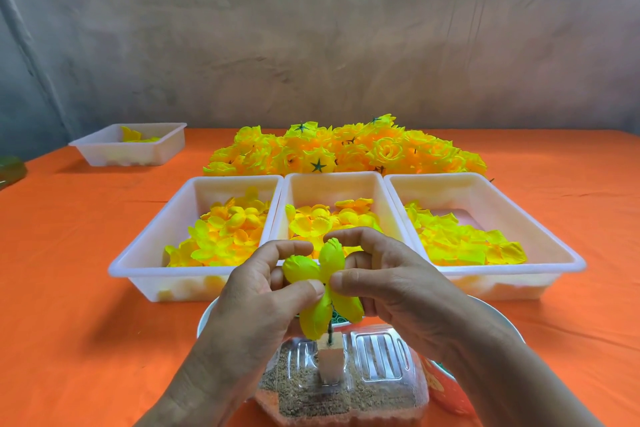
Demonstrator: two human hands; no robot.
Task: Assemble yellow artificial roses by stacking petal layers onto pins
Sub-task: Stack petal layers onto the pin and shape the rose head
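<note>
Head view, and closest to us sits a clear plastic container with sandy grit in it. A small pale block stands in that grit, holding a green pin upright. Right above the pin we've got the yellow petal layer, four lobes spread out. The pin's top disappears under its middle, so we can't tell if it is threaded on.

Both hands are on it. Our left hand pinches the layer's left side between thumb and fingers. Our right hand does the same on the right side, the two thumbs nearly meeting at the centre.

Under our wrists there's a white plate, and a red packet lies at its right.

Further out, three white trays sit side by side on the orange tablecloth: left tray, middle tray, right tray, each holding loose yellow petals.

Just behind them lies a heap of finished yellow roses, some showing green star backs. Far left, well apart, a smaller white tray holds a few petals.
</note>
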